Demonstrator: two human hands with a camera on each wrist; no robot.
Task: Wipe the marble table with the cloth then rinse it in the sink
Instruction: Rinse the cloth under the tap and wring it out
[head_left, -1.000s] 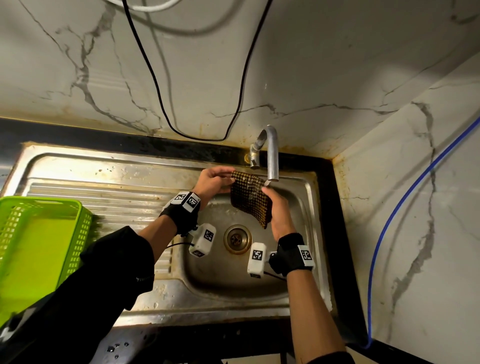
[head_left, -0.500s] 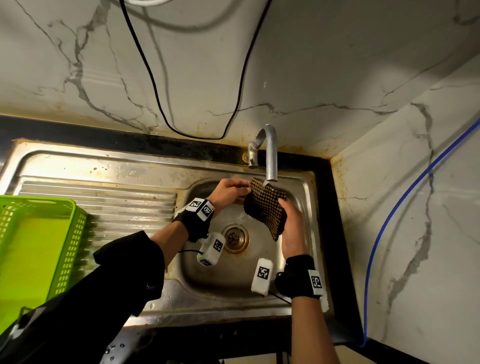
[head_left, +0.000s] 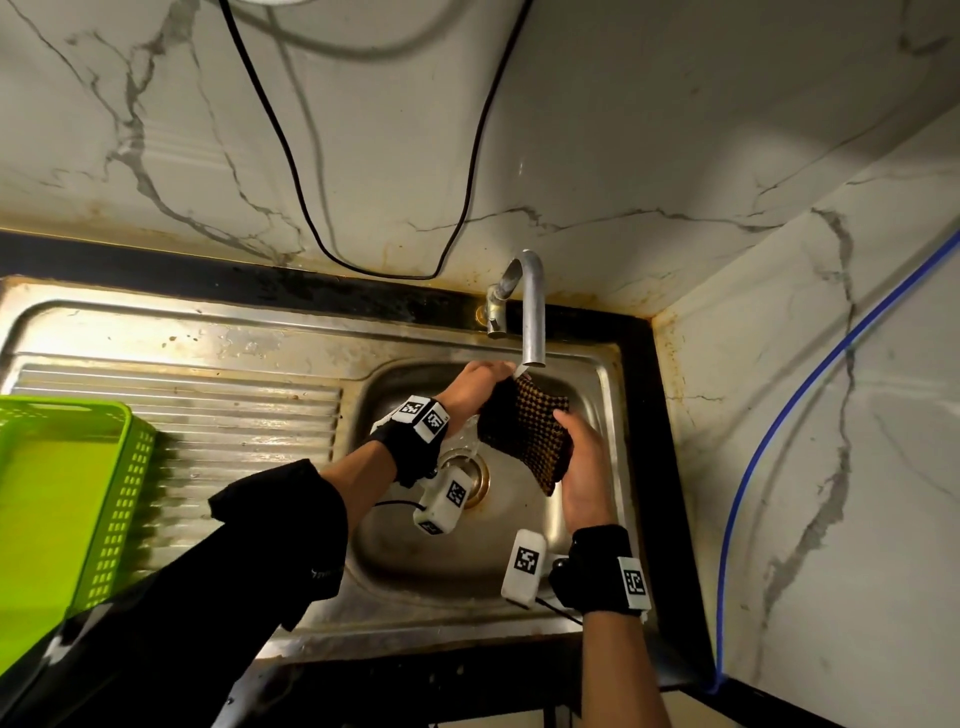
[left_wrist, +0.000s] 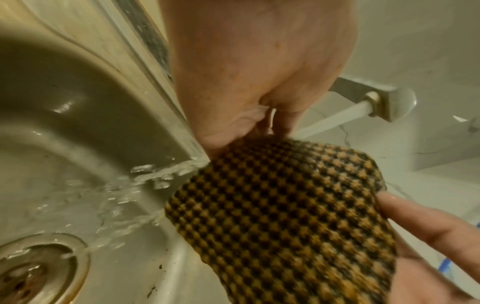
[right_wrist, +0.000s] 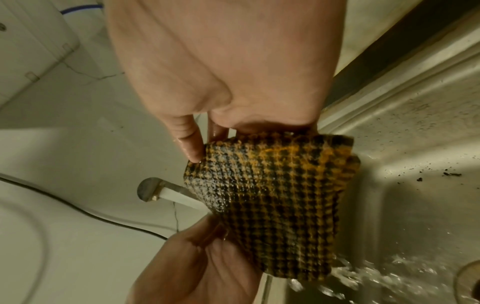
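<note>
A folded black-and-orange chequered cloth (head_left: 527, 434) hangs over the steel sink basin (head_left: 524, 525), right under the tap spout (head_left: 532, 312). Water runs from the spout onto the cloth's top edge and spills off it towards the drain (head_left: 470, 475). My left hand (head_left: 475, 387) grips the cloth's upper left edge. My right hand (head_left: 579, 467) holds its right side, thumb on the front. The left wrist view shows the cloth (left_wrist: 285, 216) close up, with water streaming off its left side. In the right wrist view the wet cloth (right_wrist: 272, 203) is pinched at its top by my right hand.
A green plastic basket (head_left: 62, 499) stands on the ribbed draining board (head_left: 208, 415) at the left. Marble walls enclose the back and right. A black cable (head_left: 291, 156) loops down the back wall and a blue cable (head_left: 769, 436) runs down the right wall.
Both hands and the cloth have shifted right and lower into the basin, the cloth's top now under the spout. Water now runs over the cloth.
</note>
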